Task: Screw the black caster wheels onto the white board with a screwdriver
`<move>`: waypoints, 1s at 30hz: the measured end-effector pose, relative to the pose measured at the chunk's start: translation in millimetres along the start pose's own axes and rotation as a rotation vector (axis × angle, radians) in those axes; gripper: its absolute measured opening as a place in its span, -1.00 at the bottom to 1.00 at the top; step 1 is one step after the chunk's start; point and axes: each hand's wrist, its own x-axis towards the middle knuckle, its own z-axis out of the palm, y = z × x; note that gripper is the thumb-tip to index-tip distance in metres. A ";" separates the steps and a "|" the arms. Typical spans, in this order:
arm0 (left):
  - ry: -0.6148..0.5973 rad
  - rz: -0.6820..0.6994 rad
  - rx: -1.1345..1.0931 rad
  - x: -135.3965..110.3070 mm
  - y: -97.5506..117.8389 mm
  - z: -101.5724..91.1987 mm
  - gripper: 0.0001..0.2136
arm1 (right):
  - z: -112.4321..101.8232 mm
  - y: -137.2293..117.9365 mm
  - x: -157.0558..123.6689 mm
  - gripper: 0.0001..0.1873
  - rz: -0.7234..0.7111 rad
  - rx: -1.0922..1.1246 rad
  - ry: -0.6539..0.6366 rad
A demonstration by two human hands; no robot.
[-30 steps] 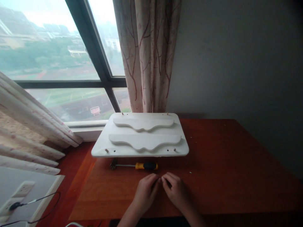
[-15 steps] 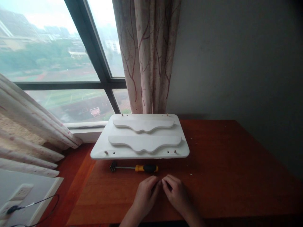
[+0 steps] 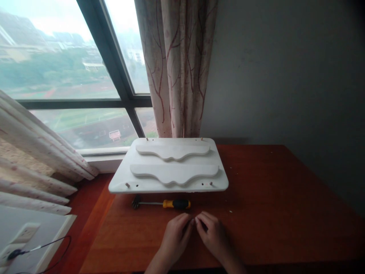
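Both my hands rest low on the red-brown wooden table (image 3: 270, 213), curled inward with the fingertips meeting. My left hand (image 3: 176, 238) and my right hand (image 3: 213, 236) are pinched together at the tips; anything between them is too small to make out. Just beyond them lies a tool with a yellow and black handle (image 3: 171, 204), its metal shaft pointing left. Behind it sits a white board (image 3: 125, 173) carrying two wavy white pieces (image 3: 172, 150) (image 3: 174, 172). Small wooden pegs (image 3: 127, 185) (image 3: 211, 183) stick up near its corners.
A patterned curtain (image 3: 176, 68) hangs behind the board, beside a large window (image 3: 71, 76). A grey wall stands to the right. At lower left, a white ledge holds a socket (image 3: 25, 232) with a black cable. More curtain folds (image 3: 37, 160) lie to the left.
My hands have stayed together at the same spot. The view has tipped slightly, so the board and tool sit a little lower in the picture.
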 end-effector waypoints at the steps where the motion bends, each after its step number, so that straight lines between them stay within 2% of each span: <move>1: 0.000 0.001 0.001 0.2 -0.1 -0.1 -0.80 | 0.2 0.2 0.0 -0.72 0.002 -0.001 -0.003; 30: 0.013 0.004 0.005 2.0 2.7 -0.9 -0.78 | -1.4 0.2 0.7 -0.71 -0.007 -0.019 -0.006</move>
